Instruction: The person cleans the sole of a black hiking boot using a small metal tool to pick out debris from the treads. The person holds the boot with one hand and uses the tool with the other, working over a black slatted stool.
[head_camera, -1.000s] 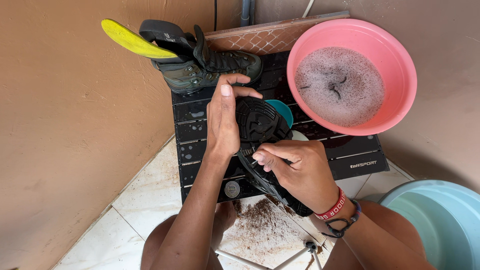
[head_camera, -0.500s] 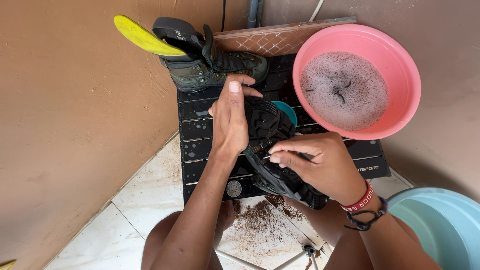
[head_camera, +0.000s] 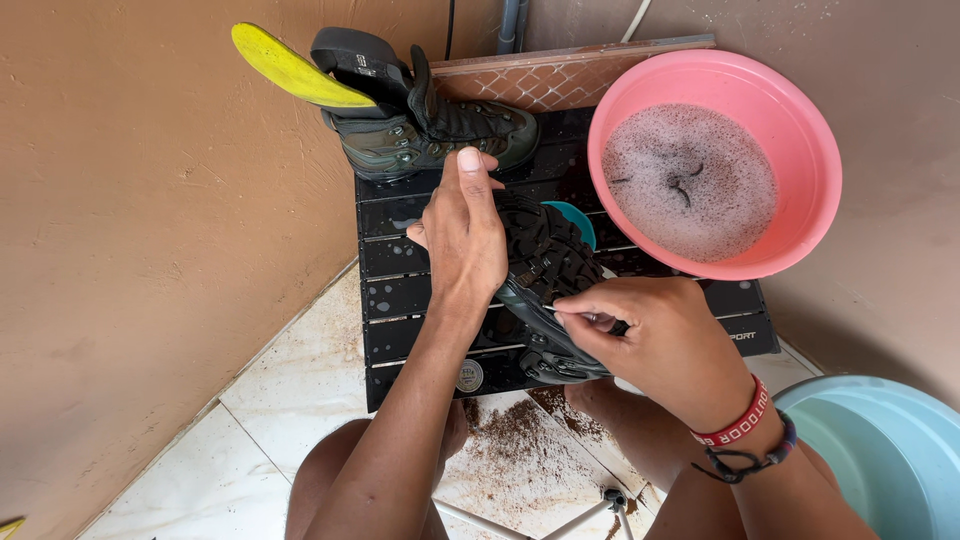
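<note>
My left hand (head_camera: 465, 235) lies flat over a black boot (head_camera: 545, 262) turned sole-up on a small black slatted table (head_camera: 400, 290) and holds it steady. My right hand (head_camera: 655, 335) pinches a thin metal pick whose tip meets the boot's side near the tread. A teal object (head_camera: 580, 220) peeks out from behind the boot.
A second dark boot (head_camera: 430, 130) with a yellow insole (head_camera: 285, 65) sticking out stands at the table's back. A pink basin (head_camera: 715, 160) of foamy water sits at the right. A light blue basin (head_camera: 880, 450) is at the lower right. Brown dirt (head_camera: 510, 440) lies on the tiled floor.
The view has shifted slightly. Both hands stay on the boot, and my right hand has moved a little along its side.
</note>
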